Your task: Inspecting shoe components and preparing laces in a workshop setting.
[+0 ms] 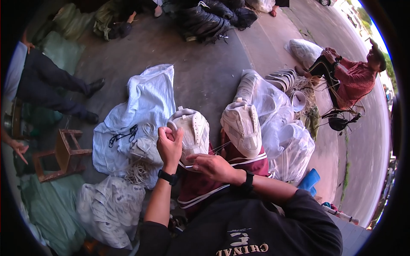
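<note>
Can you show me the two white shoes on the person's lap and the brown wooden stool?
Off-white sneaker on the left (195, 133): head view, middle of its upper.
Off-white sneaker on the right (242, 130): head view, middle of its upper.
Brown wooden stool (62, 150): head view, its flat panel.

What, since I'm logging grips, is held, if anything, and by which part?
The left hand grips the left shoe by its side near the collar. What the right hand holds, if anything, cannot be told.
</note>
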Demonstrator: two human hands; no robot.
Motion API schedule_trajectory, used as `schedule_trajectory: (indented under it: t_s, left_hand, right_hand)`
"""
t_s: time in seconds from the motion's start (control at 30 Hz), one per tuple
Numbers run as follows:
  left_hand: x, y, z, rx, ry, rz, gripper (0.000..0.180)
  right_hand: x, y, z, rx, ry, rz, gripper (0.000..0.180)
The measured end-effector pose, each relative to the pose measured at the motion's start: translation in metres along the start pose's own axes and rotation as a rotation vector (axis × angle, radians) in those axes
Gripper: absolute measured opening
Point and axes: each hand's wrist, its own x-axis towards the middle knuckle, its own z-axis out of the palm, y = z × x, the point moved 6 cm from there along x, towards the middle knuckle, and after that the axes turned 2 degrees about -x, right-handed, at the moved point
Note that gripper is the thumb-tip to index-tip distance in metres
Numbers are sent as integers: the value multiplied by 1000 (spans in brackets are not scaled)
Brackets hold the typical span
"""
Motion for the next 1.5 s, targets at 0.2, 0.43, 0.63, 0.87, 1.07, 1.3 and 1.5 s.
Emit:
schedule_trajectory:
  t_s: [0.2, 0.43, 0.63, 0.87, 1.07, 1.3, 1.5]
  left_hand:
    - [1, 7, 1, 96, -47, 10, 25]
    - [-15, 0, 1, -66, -81, 42, 28]
    - [-29, -35, -13, -568, -165, -263, 23]
    - [-51, -15, -27, -772, -276, -372, 31]
    - [-59, 17, -24, -979, -388, -351, 32]
    - [-58, 40, -26, -1084, -381, -323, 32]
    - [-58, 33, -24, -1115, -361, -381, 31]
  right_hand:
    - [-4, 0, -2, 13, 19, -15, 19]
    - [-12, 4, -1, 28, -45, 0, 18]
    - [1, 2, -13, 201, 73, 35, 21]
    - [-4, 25, -23, 296, 221, 255, 25]
    - [2, -3, -20, 434, 63, 285, 27]
    - [7, -17, -5, 453, 9, 106, 24]
    - [4, -23, 8, 450, -106, 128, 21]
